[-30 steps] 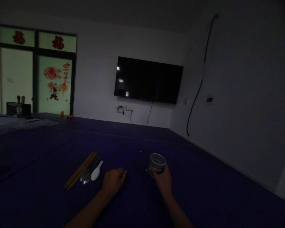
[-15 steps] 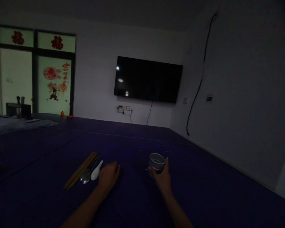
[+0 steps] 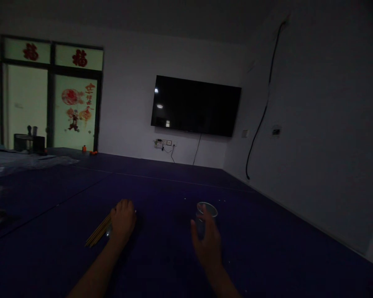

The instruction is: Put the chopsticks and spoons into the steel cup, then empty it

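My left hand lies over the utensils on the dark purple tabletop, its fingers curled down and pressed together. What sits under its fingertips is hidden. Slim wooden chopsticks stick out from below it towards the lower left, with a bit of a shiny metal spoon beside them. The white spoon is almost wholly covered. My right hand is open in front of a grey round cup, thumb and fingers apart. The cup stands upright, partly hidden by the fingers; I cannot tell whether they touch it.
Crumpled clear plastic lies on the left of the table. Small orange objects sit near the far edge, by the glass door. Tiny white bits lie beyond the cup. A wall with a hanging black cable borders the right side.
My left hand has moved left, from beside the white spoon onto the utensils, covering most of them. My right hand has let go of the cup and spread its fingers.
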Tool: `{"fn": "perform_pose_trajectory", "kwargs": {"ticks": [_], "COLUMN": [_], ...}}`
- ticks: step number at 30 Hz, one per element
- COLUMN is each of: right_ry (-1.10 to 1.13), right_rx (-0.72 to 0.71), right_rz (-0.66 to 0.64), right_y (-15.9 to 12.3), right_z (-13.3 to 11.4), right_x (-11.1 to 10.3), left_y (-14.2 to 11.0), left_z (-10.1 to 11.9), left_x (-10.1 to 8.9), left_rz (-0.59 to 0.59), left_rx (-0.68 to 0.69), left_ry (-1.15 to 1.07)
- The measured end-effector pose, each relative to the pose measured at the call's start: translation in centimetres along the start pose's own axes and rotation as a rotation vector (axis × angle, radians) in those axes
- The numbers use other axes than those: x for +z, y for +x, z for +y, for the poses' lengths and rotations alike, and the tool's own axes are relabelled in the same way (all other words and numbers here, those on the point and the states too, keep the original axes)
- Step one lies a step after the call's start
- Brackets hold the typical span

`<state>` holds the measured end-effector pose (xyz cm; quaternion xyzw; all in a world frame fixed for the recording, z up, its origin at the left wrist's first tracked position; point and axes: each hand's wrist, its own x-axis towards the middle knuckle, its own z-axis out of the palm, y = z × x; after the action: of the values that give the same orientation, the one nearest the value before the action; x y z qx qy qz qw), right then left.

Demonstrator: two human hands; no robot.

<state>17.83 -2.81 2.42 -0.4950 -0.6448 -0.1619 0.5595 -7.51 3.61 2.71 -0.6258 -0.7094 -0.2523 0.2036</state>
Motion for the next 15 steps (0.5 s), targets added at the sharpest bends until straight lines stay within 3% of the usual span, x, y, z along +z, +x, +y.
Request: {"fn": "perform_pose_trajectory", "kwargs": {"ticks": [4, 7, 11, 15], "right_ry": [-0.075, -0.199, -0.285, -0.291], "right_rx": [-0.034, -0.017, -0.009, 0.023], "right_rz": [-0.392, -0.603, -0.722, -0.72], "right_y": [-0.9, -1.4, -1.6, -1.3], "right_z": [-1.0, -1.4, -1.5, -1.4], "right_x": [0.6, 1.2, 1.6, 1.5], "left_y": [0.6, 1.1, 1.7, 1.9], "left_z": [-2.7, -4.3, -5.6, -6.5], "left_x": [-1.3, -1.7, -1.2, 0.0], "left_rz": [-0.088, -0.23, -0.384, -0.399], "left_rx": [-0.245, -0.393, -0.488, -0.52], "left_ry": [0.013, -0.06, -0.222, -0.281]}}
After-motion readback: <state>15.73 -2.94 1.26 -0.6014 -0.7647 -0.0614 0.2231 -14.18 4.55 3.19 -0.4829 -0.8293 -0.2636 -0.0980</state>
